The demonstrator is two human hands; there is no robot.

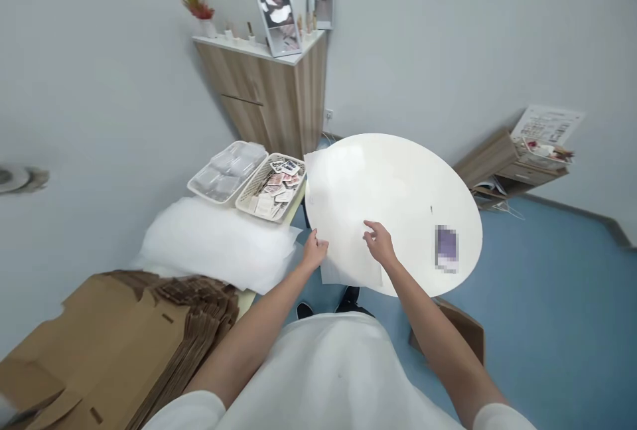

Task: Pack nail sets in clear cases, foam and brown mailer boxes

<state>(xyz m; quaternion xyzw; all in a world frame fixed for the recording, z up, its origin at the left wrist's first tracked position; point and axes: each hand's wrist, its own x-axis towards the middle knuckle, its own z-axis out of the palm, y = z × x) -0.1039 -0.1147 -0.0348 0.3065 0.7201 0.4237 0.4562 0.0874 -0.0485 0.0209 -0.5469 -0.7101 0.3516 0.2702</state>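
A thin white sheet (343, 211), slightly see-through, lies over the left part of the round white table (423, 171), and its near edge hangs past the rim. Beside the sheet's left edge is my left hand (315, 251), thumb and forefinger apart; whether it touches the sheet is unclear. My right hand (380, 244) is over the right side of the sheet with fingers partly bent and apart, holding nothing. Toward the table's right side lies a purple and white item (446, 248), blurred by pixels. A tiny dark object (431, 209) sits behind it.
To the left are a pile of white sheets (213, 237), stacked flat cardboard boxes (114, 344), a basket of cards (243, 201) and a tray of clear packs (196, 184). A wooden cabinet (269, 98) stands behind. A cardboard box (470, 330) is on the floor below the table.
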